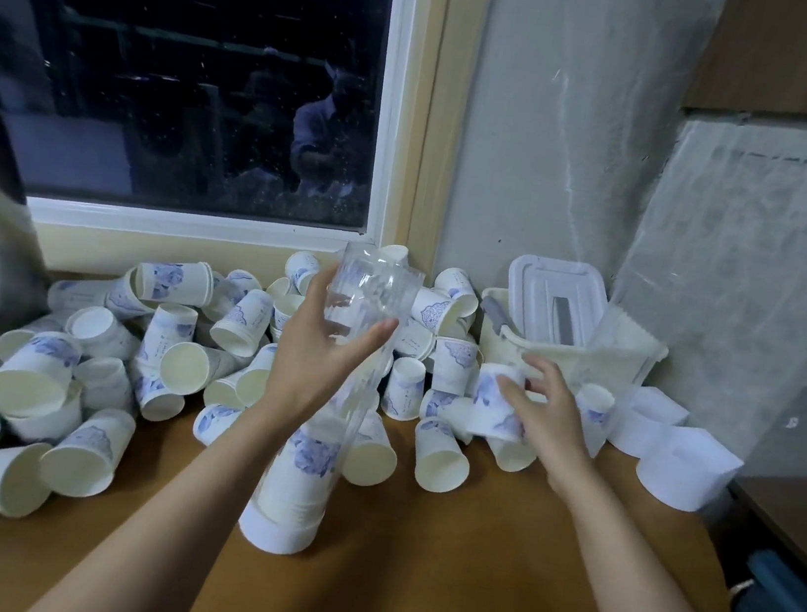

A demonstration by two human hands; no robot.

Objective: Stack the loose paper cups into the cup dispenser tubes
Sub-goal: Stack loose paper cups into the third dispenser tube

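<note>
Barely started, by the look of it. Only a short stack (303,468) is seen low in the tube (374,281), which is gripped by the left hand (316,361) and tilted on the desk (432,569). One cup (493,411) is held in the right hand (556,420), fingers (544,375) curled round it. Dozens of loose cups (123,370) are left.

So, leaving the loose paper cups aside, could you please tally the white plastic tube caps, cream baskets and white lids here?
White fluted plastic tube caps: 3, one fitted on the clear plastic dispenser tube
Cream plastic basket: 1
White rectangular plastic lid: 1
Total: 5
</note>
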